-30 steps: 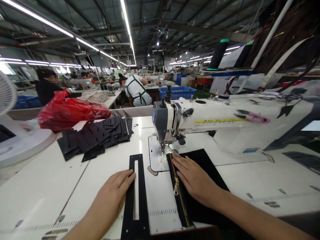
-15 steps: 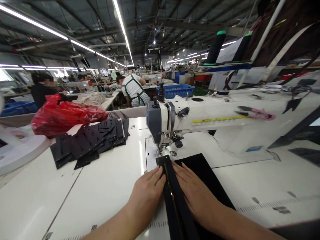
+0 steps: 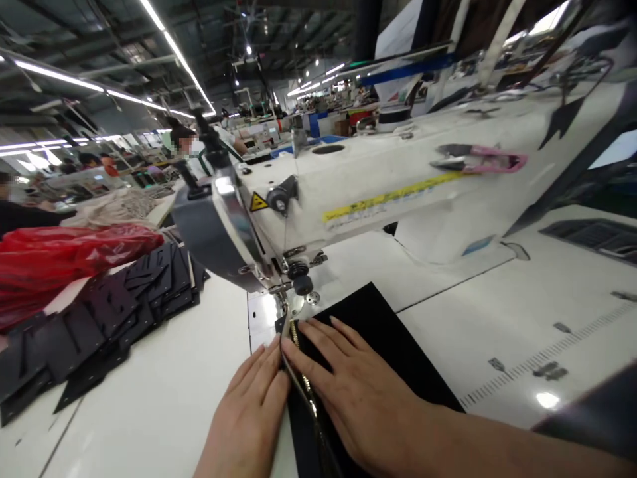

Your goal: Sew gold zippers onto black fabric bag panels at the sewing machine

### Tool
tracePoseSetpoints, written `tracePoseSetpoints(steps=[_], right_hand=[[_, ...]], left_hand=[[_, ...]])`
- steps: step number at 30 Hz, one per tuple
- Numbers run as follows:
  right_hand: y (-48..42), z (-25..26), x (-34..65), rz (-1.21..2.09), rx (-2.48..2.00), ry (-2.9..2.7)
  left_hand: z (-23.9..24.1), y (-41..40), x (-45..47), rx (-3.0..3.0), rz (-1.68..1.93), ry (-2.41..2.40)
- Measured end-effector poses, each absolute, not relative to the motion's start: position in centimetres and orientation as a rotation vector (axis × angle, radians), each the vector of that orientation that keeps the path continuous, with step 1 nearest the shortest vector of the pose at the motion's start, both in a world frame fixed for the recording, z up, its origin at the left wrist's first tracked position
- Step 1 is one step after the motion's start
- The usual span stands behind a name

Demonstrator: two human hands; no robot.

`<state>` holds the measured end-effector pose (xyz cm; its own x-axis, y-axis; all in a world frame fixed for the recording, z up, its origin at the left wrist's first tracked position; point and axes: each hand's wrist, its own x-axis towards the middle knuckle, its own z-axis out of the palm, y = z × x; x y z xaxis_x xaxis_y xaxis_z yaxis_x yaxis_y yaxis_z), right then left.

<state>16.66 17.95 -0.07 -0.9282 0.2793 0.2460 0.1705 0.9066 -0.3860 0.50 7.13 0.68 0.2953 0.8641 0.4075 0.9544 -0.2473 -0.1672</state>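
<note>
My left hand [image 3: 246,411] lies along the left edge of a black strip [image 3: 300,438], its fingers stretched forward and close together. On the strip's right side my right hand [image 3: 358,392] rests flat, fingers slightly apart, beside a gold-toothed zipper [image 3: 294,334]. One edge of the strip is lifted along the zipper. Beneath the right hand, a larger black panel [image 3: 373,318] spreads over the table. The strip's far end reaches the needle area [image 3: 283,305] of a white sewing machine [image 3: 368,172]; whether the needle is in the material cannot be made out.
Black slotted pieces [image 3: 104,318] lie heaped at left, beside a red plastic bag [image 3: 70,255]. Pink-handled snips [image 3: 490,159] rest on the machine arm. A ruler scale [image 3: 537,352] marks the table at right. People [image 3: 184,143] sit at other stations beyond.
The view has moved closer to the machine and tilted. The zipper teeth now show near the needle, with the strip's edge raised. My right fingers have shifted onto the zipper's side.
</note>
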Motion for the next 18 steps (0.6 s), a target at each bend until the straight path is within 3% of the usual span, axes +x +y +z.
tracePoseSetpoints(steps=[18], right_hand=[[18.30,0.08,16.75,0.621,-0.309,-2.725]], left_hand=[[0.84,7.46,-0.36,-2.229,-0.170,-1.594]])
